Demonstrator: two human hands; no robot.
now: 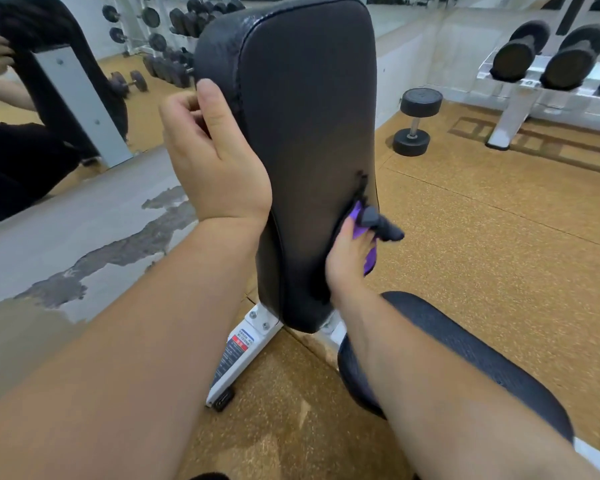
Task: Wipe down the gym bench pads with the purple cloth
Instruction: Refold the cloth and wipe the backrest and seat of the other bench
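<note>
Right hand [347, 258] clamps one purple cloth [361, 233]; left hand [215, 157] grips back pad [309, 116].

Gym, weights area: padded bench [309, 133]; dumbbell [417, 121] on cork-coloured rubber floor [482, 254]; dumbbell racks [520, 81]; wall mirror [66, 98].

Cork floor [482, 237]: white bench frame [238, 358], dumbbell [417, 121] upright on end

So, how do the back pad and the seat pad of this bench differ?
The back pad stands nearly upright; the seat pad lies low and flat. Both hands touch the back pad, the left hand on its edge and the right hand pressing the purple cloth on it; neither touches the seat pad. Both are dark.
</note>
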